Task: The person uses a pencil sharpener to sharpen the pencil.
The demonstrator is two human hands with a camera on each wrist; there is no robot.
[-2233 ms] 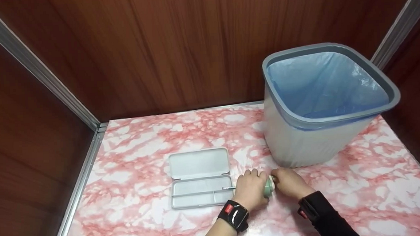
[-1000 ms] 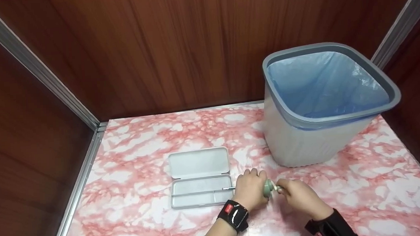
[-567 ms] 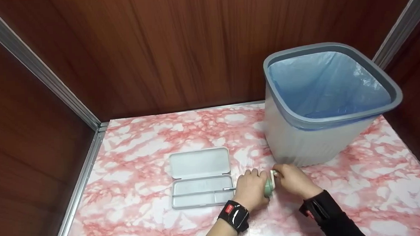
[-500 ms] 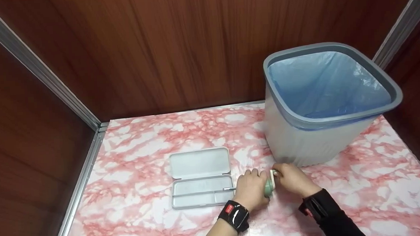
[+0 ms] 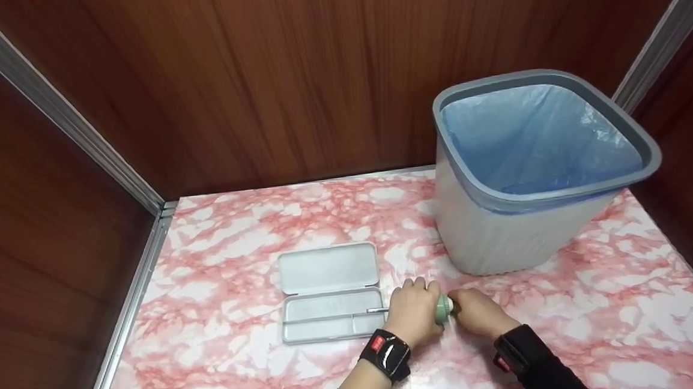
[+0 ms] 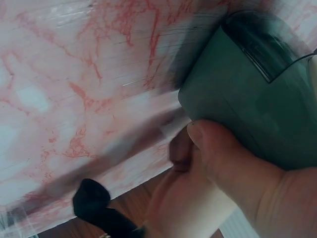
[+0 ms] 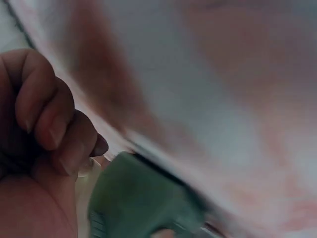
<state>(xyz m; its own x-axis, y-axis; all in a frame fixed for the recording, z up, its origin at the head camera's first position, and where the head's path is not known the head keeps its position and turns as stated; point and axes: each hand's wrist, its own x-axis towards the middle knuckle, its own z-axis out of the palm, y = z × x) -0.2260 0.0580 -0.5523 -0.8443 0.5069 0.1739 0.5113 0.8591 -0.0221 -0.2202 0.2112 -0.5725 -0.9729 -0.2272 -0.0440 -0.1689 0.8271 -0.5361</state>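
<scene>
A green crank pencil sharpener (image 5: 443,310) lies on the marbled table under my left hand (image 5: 414,312), which grips it from above. In the left wrist view, the thumb presses along the sharpener's green body (image 6: 262,114). A thin pencil (image 5: 377,310) sticks out to the left of that hand, its end overlapping the pencil case. My right hand (image 5: 479,312) pinches the crank at the sharpener's right end, the handle mostly hidden by curled fingers. The right wrist view shows those fingers (image 7: 52,131) beside the cream end and green body (image 7: 138,198).
A pale grey pencil case (image 5: 317,307) lies unfolded left of the hands, its bottom divided into compartments. Behind the right hand stands a tall bin (image 5: 500,245) with a grey rim and blue liner. Wood panels (image 5: 291,77) wall in the marbled table (image 5: 223,340).
My right hand has circled with the crank: it came toward me, swung up and away, and is now lower again, close against the sharpener. The left hand, sharpener and pencil have stayed put.
</scene>
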